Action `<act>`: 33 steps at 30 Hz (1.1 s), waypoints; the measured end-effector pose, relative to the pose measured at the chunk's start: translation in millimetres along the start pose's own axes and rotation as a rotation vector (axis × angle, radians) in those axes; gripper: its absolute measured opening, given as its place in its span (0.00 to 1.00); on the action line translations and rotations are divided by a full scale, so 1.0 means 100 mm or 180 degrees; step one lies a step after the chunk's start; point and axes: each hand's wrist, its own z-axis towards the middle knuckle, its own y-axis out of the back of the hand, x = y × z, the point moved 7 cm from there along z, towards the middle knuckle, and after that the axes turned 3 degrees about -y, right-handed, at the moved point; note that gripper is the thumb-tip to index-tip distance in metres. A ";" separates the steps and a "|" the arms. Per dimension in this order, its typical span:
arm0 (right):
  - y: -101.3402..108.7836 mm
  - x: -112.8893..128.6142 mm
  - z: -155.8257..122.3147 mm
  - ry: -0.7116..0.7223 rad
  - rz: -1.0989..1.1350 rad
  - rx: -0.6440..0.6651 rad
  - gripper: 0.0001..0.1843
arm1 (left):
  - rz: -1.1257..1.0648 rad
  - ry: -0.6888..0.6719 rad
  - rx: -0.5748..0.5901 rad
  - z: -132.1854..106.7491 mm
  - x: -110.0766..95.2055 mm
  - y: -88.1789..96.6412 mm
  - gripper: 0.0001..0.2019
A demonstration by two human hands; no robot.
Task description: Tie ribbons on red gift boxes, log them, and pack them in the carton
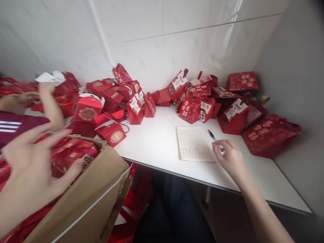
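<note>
My right hand (pixel 229 158) pinches a black pen (pixel 214 137) at the right edge of a sheet of paper with printed rows (pixel 193 144) lying on the white table (pixel 157 141). My left hand (pixel 30 168) hovers open, fingers spread, above a brown cardboard box (pixel 96 192) holding flat red gift boxes (pixel 73 155). Folded red gift boxes with gold and white print (pixel 87 111) stand just beyond the carton.
Several red gift boxes (pixel 192 108) are piled along the white wall, with a large red bag (pixel 270 135) at the right. Another person's arm (pixel 52 104) in a maroon striped sleeve (pixel 15 125) holds up a white piece at the left. Red bags lie below the table edge.
</note>
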 end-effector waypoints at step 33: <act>-0.67 -0.26 -0.04 -0.1782 0.2546 0.1062 0.21 | -0.1495 -0.2931 0.2626 -0.23 -1.90 -2.15 0.39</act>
